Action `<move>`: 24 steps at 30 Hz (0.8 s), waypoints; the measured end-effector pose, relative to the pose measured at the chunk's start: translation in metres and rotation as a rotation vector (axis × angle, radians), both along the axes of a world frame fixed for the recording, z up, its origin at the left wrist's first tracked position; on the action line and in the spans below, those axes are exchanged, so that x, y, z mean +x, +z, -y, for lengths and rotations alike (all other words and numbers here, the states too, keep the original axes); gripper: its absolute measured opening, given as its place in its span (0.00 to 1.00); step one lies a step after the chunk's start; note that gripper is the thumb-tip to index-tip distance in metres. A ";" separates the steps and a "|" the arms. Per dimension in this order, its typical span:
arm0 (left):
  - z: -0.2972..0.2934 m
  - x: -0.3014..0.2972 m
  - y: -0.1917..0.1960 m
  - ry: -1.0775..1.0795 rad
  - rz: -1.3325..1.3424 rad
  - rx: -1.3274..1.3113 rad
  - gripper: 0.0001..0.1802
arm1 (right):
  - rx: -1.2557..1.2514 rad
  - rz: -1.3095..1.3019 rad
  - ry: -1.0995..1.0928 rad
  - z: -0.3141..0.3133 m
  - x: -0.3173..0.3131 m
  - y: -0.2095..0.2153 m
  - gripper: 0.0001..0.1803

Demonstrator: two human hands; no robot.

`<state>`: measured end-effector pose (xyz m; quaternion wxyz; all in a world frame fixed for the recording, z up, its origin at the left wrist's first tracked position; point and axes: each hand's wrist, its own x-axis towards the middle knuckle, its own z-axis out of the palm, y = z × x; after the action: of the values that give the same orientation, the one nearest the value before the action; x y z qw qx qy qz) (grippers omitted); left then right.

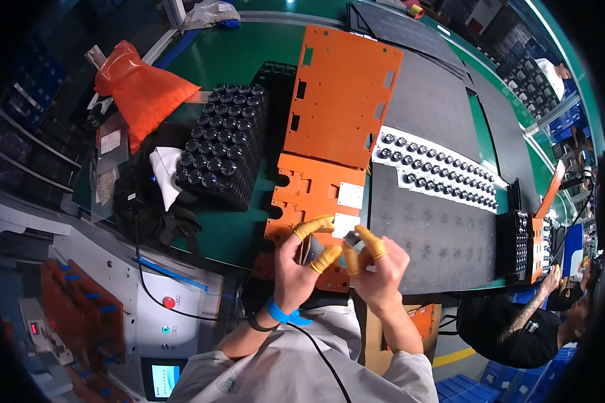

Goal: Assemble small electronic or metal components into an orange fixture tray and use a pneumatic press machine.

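Observation:
Yellow finger cots cover fingertips on both hands, which are over the near end of an orange slotted fixture board (302, 176). In my left hand (296, 269), the thumb and forefinger curve around a dark grey piece (314, 249) whose kind I cannot make out. My right hand (381, 272) pinches a small dark, shiny piece (352, 238) between thumb and fingertips. Two white square plates lie on the fixture: the farther plate (350, 195) shows fully, while the nearer plate (346, 224) sits just beyond my fingertips.
A block of black round lenses (215, 134) stands left, beside an orange bag (141, 87). An orange panel (343, 94) rises beyond the fixture. White strips of lenses (437, 165) lie on black mats (430, 228) to the right. A co-worker (517, 329) is at far right.

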<state>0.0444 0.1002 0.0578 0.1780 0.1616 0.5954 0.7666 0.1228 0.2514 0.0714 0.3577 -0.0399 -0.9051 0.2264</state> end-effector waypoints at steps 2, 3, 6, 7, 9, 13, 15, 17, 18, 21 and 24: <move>0.006 -0.010 -0.003 -0.053 0.017 -0.039 0.21 | -0.172 0.042 -0.073 -0.009 0.007 -0.001 0.17; 0.009 -0.015 -0.005 -0.020 -0.016 0.003 0.19 | -0.275 0.071 -0.113 -0.011 0.010 -0.002 0.15; 0.024 -0.030 0.000 0.043 -0.080 0.000 0.15 | -0.387 0.142 -0.166 -0.023 0.029 -0.006 0.10; 0.031 -0.034 0.001 0.052 -0.105 -0.029 0.15 | -0.550 0.286 -0.169 -0.028 0.037 -0.017 0.10; 0.042 -0.042 -0.003 0.079 -0.164 -0.084 0.16 | -0.833 0.501 -0.167 -0.030 0.044 -0.021 0.14; 0.059 -0.056 -0.010 0.092 -0.319 -0.231 0.15 | -1.042 0.595 -0.216 -0.013 0.041 -0.016 0.14; 0.065 -0.060 -0.010 0.086 -0.265 -0.271 0.15 | -1.100 0.662 -0.214 -0.009 0.039 -0.016 0.13; 0.066 -0.066 -0.013 0.106 -0.309 -0.289 0.15 | -1.083 0.670 -0.210 -0.007 0.035 -0.011 0.13; 0.066 -0.067 -0.016 0.105 -0.307 -0.291 0.15 | -1.019 0.719 -0.191 -0.005 0.033 -0.009 0.14; 0.066 -0.068 -0.023 0.130 -0.332 -0.353 0.15 | -0.941 0.816 -0.176 -0.004 0.024 0.003 0.15; 0.063 -0.065 -0.030 0.140 -0.409 -0.374 0.18 | -0.862 0.892 -0.109 -0.008 0.021 0.004 0.17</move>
<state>-0.0202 0.0372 0.0281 0.0273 0.2358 0.7597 0.6054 0.1435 0.2597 0.0752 -0.0922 -0.3178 -0.7912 0.5143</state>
